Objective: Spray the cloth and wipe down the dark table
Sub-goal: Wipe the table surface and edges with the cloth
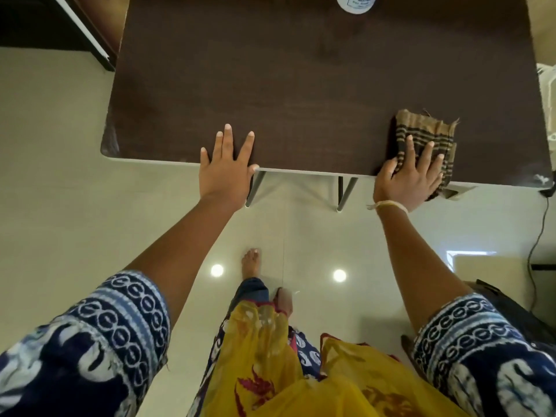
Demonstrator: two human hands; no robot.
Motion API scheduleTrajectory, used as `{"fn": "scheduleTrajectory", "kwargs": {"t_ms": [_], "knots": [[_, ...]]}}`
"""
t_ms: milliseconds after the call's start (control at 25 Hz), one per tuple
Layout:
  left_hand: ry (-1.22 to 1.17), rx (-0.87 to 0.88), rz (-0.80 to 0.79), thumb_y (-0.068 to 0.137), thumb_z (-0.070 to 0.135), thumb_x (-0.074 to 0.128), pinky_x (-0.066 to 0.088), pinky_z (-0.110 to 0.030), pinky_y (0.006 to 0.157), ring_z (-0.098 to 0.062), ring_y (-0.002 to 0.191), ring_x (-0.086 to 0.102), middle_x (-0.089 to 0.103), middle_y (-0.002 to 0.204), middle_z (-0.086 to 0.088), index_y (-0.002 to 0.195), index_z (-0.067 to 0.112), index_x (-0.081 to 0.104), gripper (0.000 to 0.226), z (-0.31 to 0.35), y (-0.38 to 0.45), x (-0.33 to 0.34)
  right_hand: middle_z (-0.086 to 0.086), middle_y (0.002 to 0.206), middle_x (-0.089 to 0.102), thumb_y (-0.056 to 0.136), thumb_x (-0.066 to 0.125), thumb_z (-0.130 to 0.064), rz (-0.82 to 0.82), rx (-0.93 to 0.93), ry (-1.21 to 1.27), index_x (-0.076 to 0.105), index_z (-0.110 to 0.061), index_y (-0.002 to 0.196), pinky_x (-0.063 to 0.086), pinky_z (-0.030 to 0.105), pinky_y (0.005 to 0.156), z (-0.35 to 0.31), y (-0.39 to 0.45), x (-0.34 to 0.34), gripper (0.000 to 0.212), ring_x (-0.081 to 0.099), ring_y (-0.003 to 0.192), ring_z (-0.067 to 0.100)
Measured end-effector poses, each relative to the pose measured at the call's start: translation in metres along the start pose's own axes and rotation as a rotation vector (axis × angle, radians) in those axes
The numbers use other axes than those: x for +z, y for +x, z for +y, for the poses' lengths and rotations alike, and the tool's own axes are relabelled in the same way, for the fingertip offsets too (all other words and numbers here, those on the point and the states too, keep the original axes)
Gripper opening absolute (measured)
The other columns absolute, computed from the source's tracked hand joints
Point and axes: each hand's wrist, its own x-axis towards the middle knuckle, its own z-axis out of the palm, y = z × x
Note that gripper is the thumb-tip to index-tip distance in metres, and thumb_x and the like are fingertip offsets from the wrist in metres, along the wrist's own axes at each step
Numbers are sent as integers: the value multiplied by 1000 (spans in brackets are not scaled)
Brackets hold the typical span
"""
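The dark brown table (301, 85) fills the upper part of the head view. A folded brown cloth with dark stripes (427, 130) lies near the table's front right corner. My right hand (409, 176) presses flat on the cloth's near half, fingers spread, with part of the cloth hanging over the front edge. My left hand (225, 167) rests flat and spread on the table's front edge, left of centre, holding nothing. The base of a white spray bottle (356, 3) stands at the table's far edge, mostly cut off by the frame.
Pale tiled floor (54, 191) surrounds the table. Metal table legs (346, 191) show under the front edge. A dark piece of furniture (45, 22) stands at the far left. A black cable (538, 236) runs down the right side near a dark object (511, 308).
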Motion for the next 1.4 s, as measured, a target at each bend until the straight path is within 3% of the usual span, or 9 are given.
{"fn": "scheduleTrajectory", "kwargs": {"t_ms": [160, 320, 560, 760, 920, 1040, 1120, 1280, 1400], "knots": [[17, 23, 96, 104, 46, 16, 19, -54, 119, -31, 152, 2, -4, 165, -14, 156, 30, -4, 59, -4, 1, 12, 2, 149, 47, 89, 49, -40, 248, -58, 75, 59, -30, 135, 22, 50, 117, -27, -29, 33, 48, 37, 141, 32], [18, 62, 188, 102, 49, 14, 20, -51, 119, -31, 152, 8, 2, 165, -13, 157, 31, 1, 58, -11, 3, 20, 6, 140, 56, 87, 54, -43, 397, -120, 159, 66, -26, 127, 26, 54, 114, -65, -53, 58, 45, 45, 134, 36], [59, 243, 321, 104, 43, 30, 20, -44, 120, -27, 152, 12, 8, 165, -10, 157, 28, 7, 59, -39, 4, 34, 6, 143, 54, 94, 43, -40, 380, -310, 271, 63, -27, 131, 18, 52, 116, -160, -123, 89, 44, 42, 137, 33], [54, 212, 458, 103, 34, 41, 22, -47, 118, -32, 148, 23, 22, 162, -11, 155, 27, 22, 56, -34, 7, 49, 6, 143, 54, 98, 37, -47, 389, -705, 69, 56, -28, 137, 31, 46, 105, -105, -98, 89, 47, 46, 131, 31], [62, 206, 588, 100, 25, 48, 29, -48, 114, -35, 144, 34, 34, 157, -12, 152, 26, 33, 55, -33, 14, 63, 5, 138, 57, 99, 40, -42, 538, -608, 102, 60, -27, 131, 32, 49, 107, -21, -44, 80, 41, 45, 130, 29], [43, 202, 666, 97, 18, 52, 33, -48, 112, -35, 141, 39, 40, 154, -12, 149, 25, 39, 54, -33, 17, 67, 3, 133, 59, 99, 37, -40, 642, -343, 198, 64, -28, 123, 26, 54, 112, -39, -47, 91, 38, 42, 132, 27], [36, 210, 689, 95, 13, 56, 34, -47, 112, -34, 140, 40, 42, 153, -12, 148, 24, 41, 56, -32, 18, 68, 4, 133, 60, 98, 39, -39, 697, -275, 239, 67, -29, 120, 23, 55, 114, -77, -66, 103, 37, 41, 133, 27], [30, 253, 657, 92, 10, 58, 31, -46, 114, -33, 143, 36, 37, 155, -13, 151, 22, 36, 64, -36, 16, 67, 10, 140, 54, 96, 35, -44, 547, -340, 293, 63, -25, 129, 16, 56, 117, -142, -118, 114, 47, 35, 138, 31], [38, 302, 600, 89, 11, 59, 27, -44, 116, -32, 146, 30, 32, 158, -12, 153, 22, 30, 72, -45, 14, 61, 9, 149, 45, 98, 26, -50, 348, -532, 124, 45, -30, 144, 16, 54, 116, -140, -136, 101, 54, 32, 140, 34]]}}
